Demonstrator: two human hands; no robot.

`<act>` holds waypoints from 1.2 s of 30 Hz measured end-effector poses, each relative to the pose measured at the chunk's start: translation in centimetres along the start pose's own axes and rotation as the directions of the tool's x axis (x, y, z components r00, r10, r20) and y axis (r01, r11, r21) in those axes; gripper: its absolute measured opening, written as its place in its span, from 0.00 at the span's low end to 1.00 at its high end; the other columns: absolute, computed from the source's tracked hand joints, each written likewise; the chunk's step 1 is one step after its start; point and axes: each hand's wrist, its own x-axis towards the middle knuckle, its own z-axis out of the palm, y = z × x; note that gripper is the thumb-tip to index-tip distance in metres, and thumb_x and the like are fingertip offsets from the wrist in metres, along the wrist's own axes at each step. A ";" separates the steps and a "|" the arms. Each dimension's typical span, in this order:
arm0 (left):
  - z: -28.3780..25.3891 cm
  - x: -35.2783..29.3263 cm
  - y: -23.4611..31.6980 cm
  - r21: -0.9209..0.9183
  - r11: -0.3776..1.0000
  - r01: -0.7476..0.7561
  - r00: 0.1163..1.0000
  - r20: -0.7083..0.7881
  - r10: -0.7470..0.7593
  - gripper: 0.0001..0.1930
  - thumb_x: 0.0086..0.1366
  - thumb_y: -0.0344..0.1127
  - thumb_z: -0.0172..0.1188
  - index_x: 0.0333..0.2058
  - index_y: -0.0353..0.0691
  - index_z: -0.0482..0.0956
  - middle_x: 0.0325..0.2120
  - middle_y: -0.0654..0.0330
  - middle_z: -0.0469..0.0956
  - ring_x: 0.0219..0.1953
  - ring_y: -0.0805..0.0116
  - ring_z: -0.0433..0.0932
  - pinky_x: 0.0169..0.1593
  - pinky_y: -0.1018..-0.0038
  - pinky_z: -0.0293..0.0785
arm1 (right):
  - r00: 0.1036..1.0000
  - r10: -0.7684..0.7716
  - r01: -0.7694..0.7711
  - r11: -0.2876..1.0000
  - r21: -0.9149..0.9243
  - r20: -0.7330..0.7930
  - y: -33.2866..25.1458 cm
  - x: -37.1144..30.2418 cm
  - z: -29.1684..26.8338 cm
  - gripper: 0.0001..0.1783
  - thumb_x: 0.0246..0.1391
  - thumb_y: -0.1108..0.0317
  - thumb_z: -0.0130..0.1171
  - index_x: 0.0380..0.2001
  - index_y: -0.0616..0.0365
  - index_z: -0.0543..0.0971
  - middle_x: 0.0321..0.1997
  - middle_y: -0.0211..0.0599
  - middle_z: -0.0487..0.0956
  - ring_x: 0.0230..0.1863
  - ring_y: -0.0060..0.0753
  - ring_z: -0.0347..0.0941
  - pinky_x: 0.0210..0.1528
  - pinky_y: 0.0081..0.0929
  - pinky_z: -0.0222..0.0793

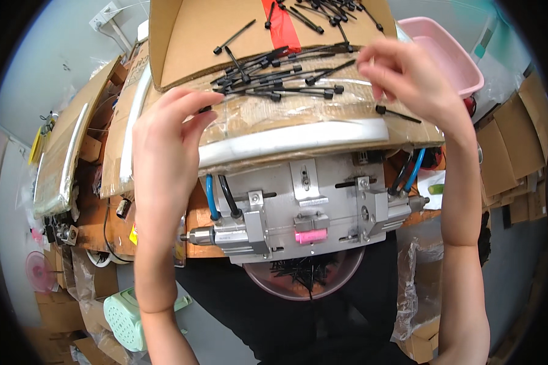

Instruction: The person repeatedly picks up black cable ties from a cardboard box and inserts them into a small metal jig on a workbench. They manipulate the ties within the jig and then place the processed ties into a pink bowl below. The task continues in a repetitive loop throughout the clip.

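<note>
A pile of thin black rods with thick heads [274, 76] lies on the taped cardboard ledge in front of me. At its left edge, my left hand [173, 125] is closed, thumb and index finger pinching a small black rod end [206, 109]; the rest of that piece is hidden. To the right of the pile, my right hand [408, 82] hovers with curled fingers apart, its fingertips close to the end of one rod [332, 72]. Below sits a metal fixture [286, 188] with a pink block [310, 236] at its front.
Pneumatic cylinders [240, 236] with blue and black hoses flank the fixture. Under it, a bowl [259, 281] contains many black rods. More rods lie in an open cardboard box [195, 30] with red tape. A pink basin [453, 61] stands at the far right, a pale green stool [125, 319] lower left.
</note>
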 end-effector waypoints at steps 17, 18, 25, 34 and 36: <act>8.7 -19.4 10.1 0.248 0.967 0.057 0.939 0.315 -0.136 0.36 0.49 0.25 0.67 0.60 0.30 0.67 0.34 0.58 0.71 0.33 0.63 0.70 0.38 0.68 0.68 | 0.926 0.196 0.061 0.767 0.639 -0.322 1.5 -12.3 -2.1 0.17 0.67 0.64 0.50 0.53 0.64 0.72 0.45 0.46 0.78 0.39 0.25 0.72 0.37 0.15 0.67; 8.8 -19.4 10.1 0.256 0.965 0.053 0.939 0.316 -0.135 0.36 0.50 0.26 0.67 0.60 0.30 0.67 0.34 0.59 0.71 0.33 0.63 0.70 0.38 0.68 0.68 | 0.915 0.200 0.065 0.785 0.616 -0.350 0.9 -12.7 -1.5 0.17 0.67 0.64 0.51 0.52 0.64 0.72 0.45 0.47 0.78 0.38 0.26 0.72 0.36 0.15 0.67; 8.6 -19.3 10.3 0.236 0.965 0.111 0.916 0.352 -0.192 0.36 0.52 0.25 0.65 0.61 0.29 0.64 0.36 0.57 0.71 0.36 0.60 0.71 0.41 0.66 0.69 | 0.921 0.163 0.059 0.840 0.539 -0.354 -6.3 -16.3 6.6 0.15 0.50 0.83 0.61 0.43 0.66 0.74 0.38 0.45 0.80 0.35 0.28 0.77 0.33 0.19 0.73; 4.0 -18.8 10.2 0.017 0.978 0.207 0.948 0.244 -0.204 0.38 0.48 0.20 0.67 0.60 0.26 0.65 0.40 0.52 0.75 0.36 0.59 0.72 0.40 0.68 0.71 | 0.990 -0.034 0.055 0.986 0.159 -0.136 -6.5 -20.9 15.3 0.36 0.39 0.85 0.66 0.56 0.73 0.70 0.31 0.42 0.77 0.26 0.35 0.71 0.29 0.30 0.70; 3.8 -18.9 10.1 0.019 0.975 0.219 0.943 0.251 -0.217 0.38 0.48 0.19 0.67 0.60 0.26 0.66 0.39 0.52 0.75 0.36 0.59 0.72 0.40 0.68 0.71 | 0.993 -0.055 0.072 0.983 0.166 -0.109 -6.4 -20.7 15.8 0.36 0.39 0.85 0.66 0.57 0.73 0.70 0.31 0.41 0.76 0.26 0.34 0.70 0.28 0.31 0.69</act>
